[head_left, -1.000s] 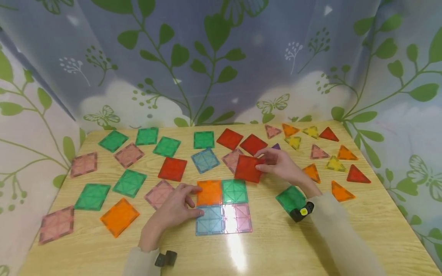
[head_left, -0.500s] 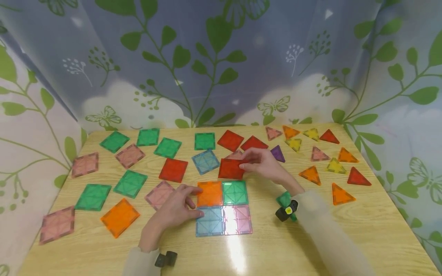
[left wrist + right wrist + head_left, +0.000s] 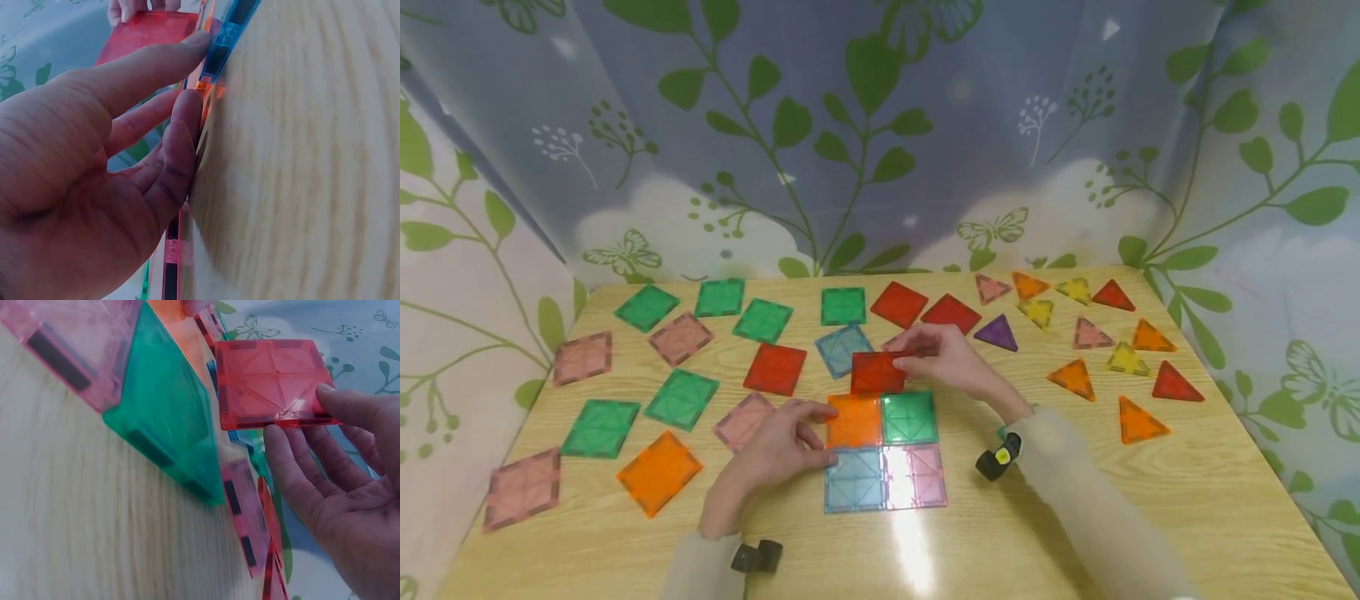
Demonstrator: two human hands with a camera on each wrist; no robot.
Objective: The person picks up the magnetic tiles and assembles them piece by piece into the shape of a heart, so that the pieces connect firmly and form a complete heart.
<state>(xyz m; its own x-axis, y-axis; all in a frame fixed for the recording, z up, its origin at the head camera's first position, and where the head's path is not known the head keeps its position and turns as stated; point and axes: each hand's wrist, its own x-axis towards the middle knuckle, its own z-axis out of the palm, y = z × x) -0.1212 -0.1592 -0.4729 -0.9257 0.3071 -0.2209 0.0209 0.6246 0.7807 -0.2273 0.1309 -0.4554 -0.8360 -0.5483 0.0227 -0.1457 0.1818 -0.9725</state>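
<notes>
My right hand (image 3: 943, 358) pinches a red square magnetic tile (image 3: 872, 373) by its right edge, thumb on one face and fingers on the other. The red tile stands tilted at the far edge of the orange tile (image 3: 853, 421). That orange tile lies in a two-by-two block with a green tile (image 3: 910, 418), a light blue tile (image 3: 854, 480) and a pink tile (image 3: 917, 477). At the block's left side my left hand (image 3: 775, 450) rests, fingertips at the orange tile's edge and thumb at the blue one's. The left wrist view shows its relaxed fingers (image 3: 178, 150) low against the table.
Loose square tiles spread over the left and back of the wooden table (image 3: 1150, 517), among them a red tile (image 3: 775, 369) and a blue tile (image 3: 842, 348). Several triangles, including a purple triangle (image 3: 997, 332), lie at the back right. A printed curtain (image 3: 880, 167) hangs behind.
My right hand has moved left with the red tile, from beyond the green tile to behind the orange one, and the tile has tipped more upright. The left hand stays put.
</notes>
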